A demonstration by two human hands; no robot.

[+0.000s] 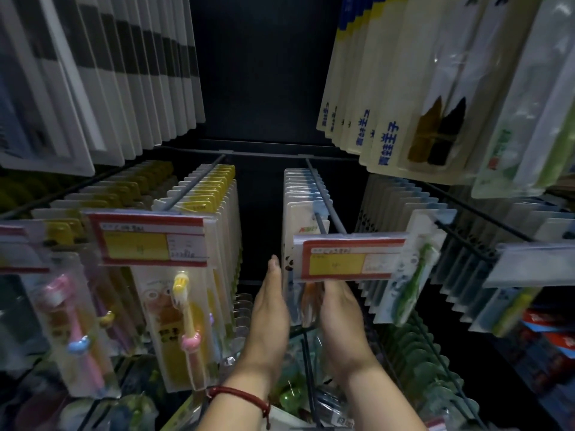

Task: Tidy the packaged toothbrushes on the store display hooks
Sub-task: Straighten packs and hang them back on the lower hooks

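A row of packaged panda toothbrushes (pixel 291 231) hangs on a metal hook (pixel 325 200) in the middle of the display. My left hand (pixel 270 309) lies flat against the left side of the front packs, fingers straight. On the right side my right hand (pixel 339 309) presses against the same packs, its fingertips hidden under a red and yellow price tag (pixel 350 259). The packs sit squeezed between the two palms. A red cord bracelet (pixel 241 396) circles my left wrist.
Yellow cartoon toothbrush packs (pixel 186 306) hang on the hook to the left behind another price tag (pixel 151 241). A green toothbrush pack (pixel 410 275) hangs tilted to the right. Taller packs hang above on both sides. More goods fill the hooks below.
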